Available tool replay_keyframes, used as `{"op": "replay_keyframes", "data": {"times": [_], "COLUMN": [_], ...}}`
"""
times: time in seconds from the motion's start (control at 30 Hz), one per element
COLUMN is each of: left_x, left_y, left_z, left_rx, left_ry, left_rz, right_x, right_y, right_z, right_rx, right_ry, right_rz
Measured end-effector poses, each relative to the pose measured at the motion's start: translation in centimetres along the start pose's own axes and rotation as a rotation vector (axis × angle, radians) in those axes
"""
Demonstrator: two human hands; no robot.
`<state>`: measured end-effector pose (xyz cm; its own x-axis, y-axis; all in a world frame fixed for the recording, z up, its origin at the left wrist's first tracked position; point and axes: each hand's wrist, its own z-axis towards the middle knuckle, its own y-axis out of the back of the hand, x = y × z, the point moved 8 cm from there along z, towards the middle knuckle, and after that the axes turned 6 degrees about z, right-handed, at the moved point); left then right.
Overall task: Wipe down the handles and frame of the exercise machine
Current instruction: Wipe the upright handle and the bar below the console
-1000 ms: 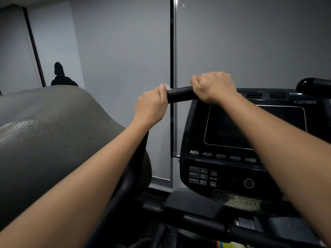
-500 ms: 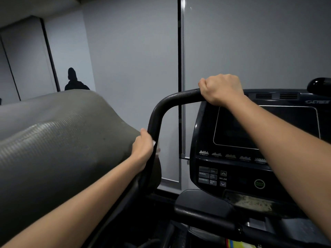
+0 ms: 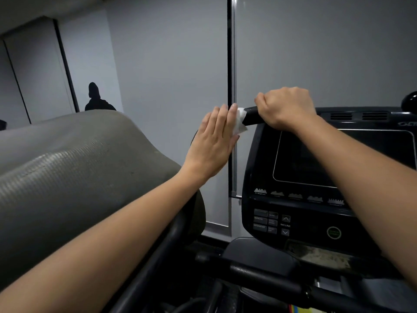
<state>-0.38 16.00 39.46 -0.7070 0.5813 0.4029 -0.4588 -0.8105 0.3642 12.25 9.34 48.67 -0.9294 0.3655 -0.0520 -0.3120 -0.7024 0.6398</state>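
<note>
left hand [image 3: 214, 141], fingers straight and together, presses a wipe [image 3: 239, 123] on the handle [image 3: 251, 115]; right hand [image 3: 285, 108] clamps it. frame likely unwiped.

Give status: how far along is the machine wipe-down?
Done: nothing shows as finished; no surface looks visibly cleaner than another. In hand: the left hand presses a white wipe with straight fingers against the black handle, which the right hand grips. Left: the console housing, the lower frame bar and the far handle end.
</note>
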Motion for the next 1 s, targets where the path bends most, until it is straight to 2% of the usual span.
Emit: {"op": "replay_keyframes", "data": {"times": [0.27,0.53,0.63,0.73,0.83,0.93,1.0], "left_x": [2.6,1.3,1.0,2.2,3.3,2.7,1.5], "left_y": [0.5,1.3,1.5,1.7,1.3,0.9,0.9], "left_z": [-5.3,-12.5,-11.0,-5.7,-2.8,-4.4,-7.6], "left_rx": [0.175,0.338,0.293,0.205,0.187,0.218,0.235], "left_ry": [-0.343,-0.750,-0.859,-0.853,-0.812,-0.695,-0.682], "left_rz": [0.183,0.135,0.095,0.131,0.234,0.223,0.144], "right_x": [-0.1,0.2,0.1,0.1,0.0,-0.1,-0.1], "right_y": [-0.1,0.0,0.0,0.0,-0.1,-0.1,-0.1], "right_z": [-0.1,-0.5,-0.5,-0.4,-0.3,-0.3,-0.3], "right_rx": [0.002,0.025,0.026,0.022,0.020,0.000,-0.004], "right_ry": [0.014,0.023,0.021,0.020,0.025,0.040,0.041], "right_rz": [-0.020,-0.011,-0.011,-0.012,-0.013,-0.016,-0.013]}}
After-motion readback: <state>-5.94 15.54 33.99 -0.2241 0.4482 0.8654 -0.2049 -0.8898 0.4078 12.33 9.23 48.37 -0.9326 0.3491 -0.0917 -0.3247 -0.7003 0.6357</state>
